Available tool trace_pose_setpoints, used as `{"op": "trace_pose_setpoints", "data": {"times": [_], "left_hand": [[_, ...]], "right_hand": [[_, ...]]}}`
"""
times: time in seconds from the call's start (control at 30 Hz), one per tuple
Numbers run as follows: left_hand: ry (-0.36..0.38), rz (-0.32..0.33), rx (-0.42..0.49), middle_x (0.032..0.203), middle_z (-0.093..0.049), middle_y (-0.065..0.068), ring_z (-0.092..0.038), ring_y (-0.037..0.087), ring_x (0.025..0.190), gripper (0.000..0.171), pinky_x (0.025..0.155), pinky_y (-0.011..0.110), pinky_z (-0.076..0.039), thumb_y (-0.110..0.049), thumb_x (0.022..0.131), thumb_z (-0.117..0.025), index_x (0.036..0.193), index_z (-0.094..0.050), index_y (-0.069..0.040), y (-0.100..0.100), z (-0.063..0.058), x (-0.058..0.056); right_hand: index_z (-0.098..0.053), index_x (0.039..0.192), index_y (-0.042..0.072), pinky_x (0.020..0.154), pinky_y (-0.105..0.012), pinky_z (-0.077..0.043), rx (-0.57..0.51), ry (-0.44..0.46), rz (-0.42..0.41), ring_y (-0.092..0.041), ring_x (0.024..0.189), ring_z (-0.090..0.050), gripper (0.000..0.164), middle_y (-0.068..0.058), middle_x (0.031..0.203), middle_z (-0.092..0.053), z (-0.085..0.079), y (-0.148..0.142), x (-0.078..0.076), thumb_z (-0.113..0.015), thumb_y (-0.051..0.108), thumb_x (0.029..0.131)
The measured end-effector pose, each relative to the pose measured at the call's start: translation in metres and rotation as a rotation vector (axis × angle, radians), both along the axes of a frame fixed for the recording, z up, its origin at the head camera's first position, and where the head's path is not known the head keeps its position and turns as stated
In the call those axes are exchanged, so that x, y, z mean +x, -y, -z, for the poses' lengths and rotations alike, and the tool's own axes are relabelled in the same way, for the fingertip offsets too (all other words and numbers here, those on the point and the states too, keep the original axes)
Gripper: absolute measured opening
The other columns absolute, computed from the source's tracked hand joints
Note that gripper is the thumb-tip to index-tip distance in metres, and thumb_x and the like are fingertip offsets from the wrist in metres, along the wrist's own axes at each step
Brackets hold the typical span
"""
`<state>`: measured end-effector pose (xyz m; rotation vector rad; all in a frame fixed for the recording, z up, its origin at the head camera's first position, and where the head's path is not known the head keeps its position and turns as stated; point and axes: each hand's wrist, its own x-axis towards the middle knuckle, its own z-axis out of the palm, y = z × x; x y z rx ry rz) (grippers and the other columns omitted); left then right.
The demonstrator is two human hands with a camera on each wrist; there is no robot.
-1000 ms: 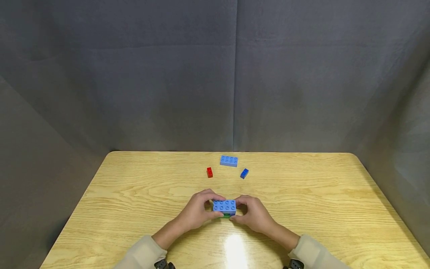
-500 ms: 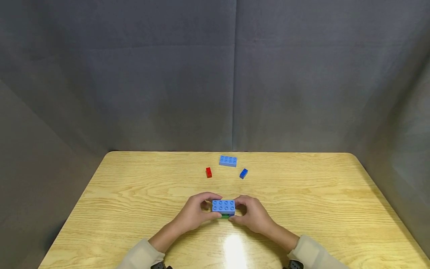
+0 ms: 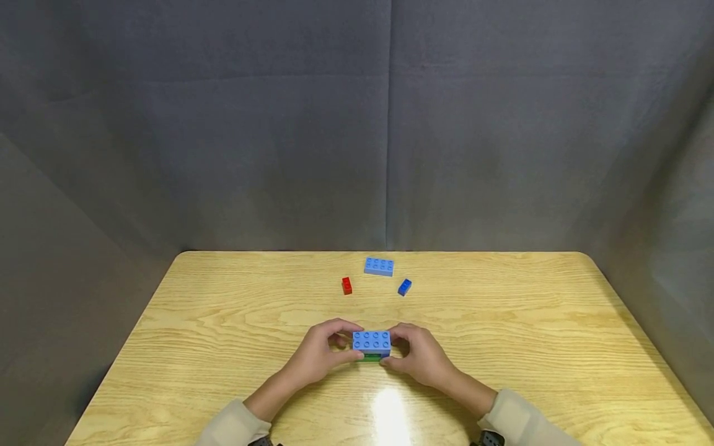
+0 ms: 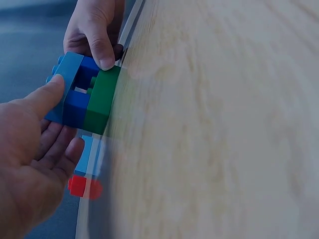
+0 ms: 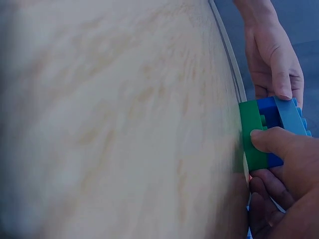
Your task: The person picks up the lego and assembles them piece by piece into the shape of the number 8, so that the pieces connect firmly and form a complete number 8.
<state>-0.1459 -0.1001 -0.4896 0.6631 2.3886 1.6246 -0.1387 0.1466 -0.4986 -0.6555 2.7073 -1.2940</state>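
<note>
A small stack of building bricks stands in front of me: a green brick at the bottom, two dark blue bricks at its ends with a gap between them, and a light blue brick across the top, studs up. My left hand pinches the light blue brick by its left end, thumb on the near side, index finger behind. At the right end my right hand grips the stack low down, its thumb on the green brick, as the right wrist view shows. Its other fingertips are hidden behind the bricks.
Farther back on the wooden table lie another light blue brick, a small red brick and a small dark blue brick. A grey curtain hangs beyond the table's back edge.
My left hand has slid slightly left along the top brick, and more of the green brick shows below it. The right hand and the stack have hardly moved.
</note>
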Motion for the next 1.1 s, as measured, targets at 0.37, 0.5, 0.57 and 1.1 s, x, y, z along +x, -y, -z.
{"op": "trace_pose_setpoints", "data": {"times": [0.37, 0.5, 0.57, 1.1], "left_hand": [[0.000, 0.022, -0.029, 0.110, -0.069, 0.002, -0.066, 0.018, 0.095, 0.034, 0.084, 0.028, -0.058, -0.013, 0.086, -0.083, 0.118, -0.071, -0.011, 0.000, -0.001, -0.001], [-0.001, 0.023, -0.031, 0.109, -0.069, 0.001, -0.066, 0.017, 0.095, 0.034, 0.084, 0.027, -0.058, -0.013, 0.086, -0.083, 0.118, -0.072, -0.010, 0.000, -0.002, -0.002], [0.000, 0.020, -0.035, 0.110, -0.069, 0.001, -0.067, 0.016, 0.095, 0.034, 0.084, 0.026, -0.058, -0.014, 0.086, -0.083, 0.117, -0.072, -0.010, 0.000, -0.001, -0.002], [0.005, 0.011, -0.038, 0.108, -0.069, 0.001, -0.066, 0.017, 0.094, 0.034, 0.083, 0.026, -0.058, -0.012, 0.085, -0.084, 0.116, -0.072, -0.010, -0.001, 0.000, -0.003]], "right_hand": [[-0.055, 0.140, -0.002, 0.077, -0.031, -0.057, 0.001, 0.099, -0.228, -0.031, 0.109, -0.064, 0.051, -0.014, 0.124, -0.065, -0.034, -0.023, -0.016, -0.071, -0.001, 0.091], [-0.059, 0.136, -0.001, 0.065, -0.027, -0.054, -0.050, 0.014, -0.137, -0.033, 0.105, -0.065, 0.044, -0.020, 0.123, -0.065, -0.047, -0.032, -0.031, -0.069, 0.000, 0.094], [-0.062, 0.134, 0.001, 0.067, -0.028, -0.054, -0.079, -0.013, -0.057, -0.033, 0.105, -0.065, 0.042, -0.020, 0.123, -0.066, -0.050, -0.036, -0.041, -0.072, 0.006, 0.094], [-0.050, 0.144, -0.004, 0.090, -0.043, -0.054, -0.141, 0.117, 0.298, -0.035, 0.114, -0.059, 0.066, -0.024, 0.132, -0.058, -0.022, -0.037, -0.081, -0.080, 0.020, 0.091]]}}
